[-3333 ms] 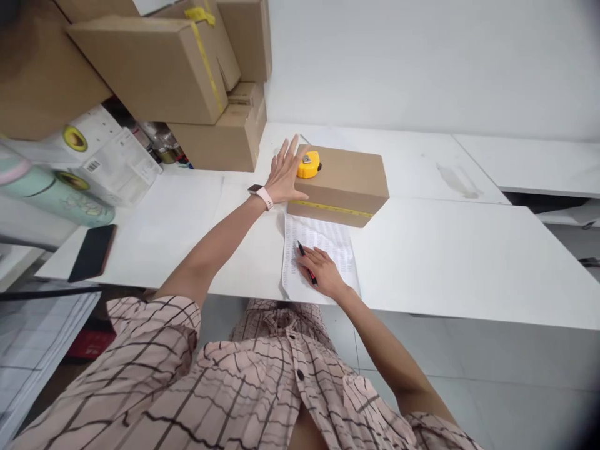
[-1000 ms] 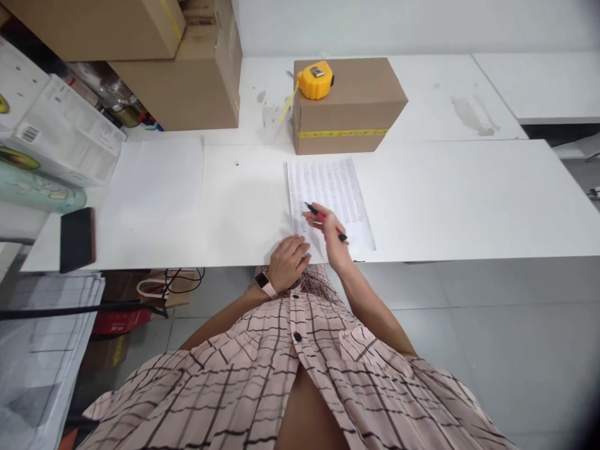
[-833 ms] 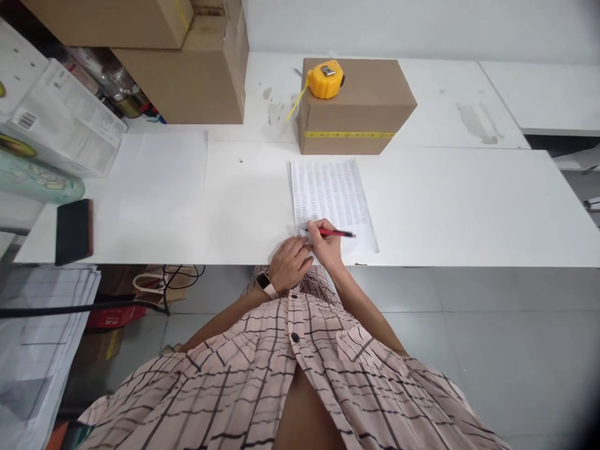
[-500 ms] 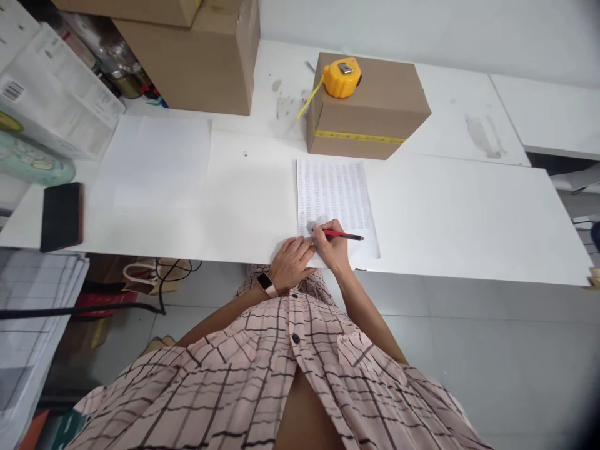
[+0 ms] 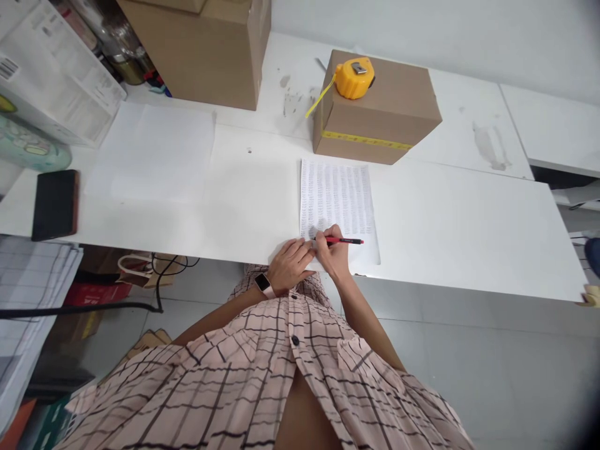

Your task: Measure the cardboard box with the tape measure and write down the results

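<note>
A printed sheet of paper (image 5: 338, 197) lies on the white table (image 5: 459, 225), its near end at the table's front edge. My right hand (image 5: 332, 255) is closed on a red pen (image 5: 344, 240), whose tip touches the sheet's lower left part. My left hand (image 5: 290, 265) rests beside it on the sheet's near left corner, fingers loosely curled and pressing down, holding nothing. A smartwatch is on that wrist. Beyond the sheet stands a small cardboard box (image 5: 379, 115) with a yellow tape measure (image 5: 355, 78) on top; its tape runs along the box front.
A large cardboard box (image 5: 206, 53) stands at the back left. White cartons (image 5: 56, 81) and a pale green bottle (image 5: 28, 147) crowd the far left. A black phone (image 5: 55, 204) lies near the left front edge. A blank sheet (image 5: 152, 150) lies left of centre.
My left hand left the small box and came down onto the sheet's near corner. My right hand turned the pen level and set its tip to the paper. The view has tilted downward.
</note>
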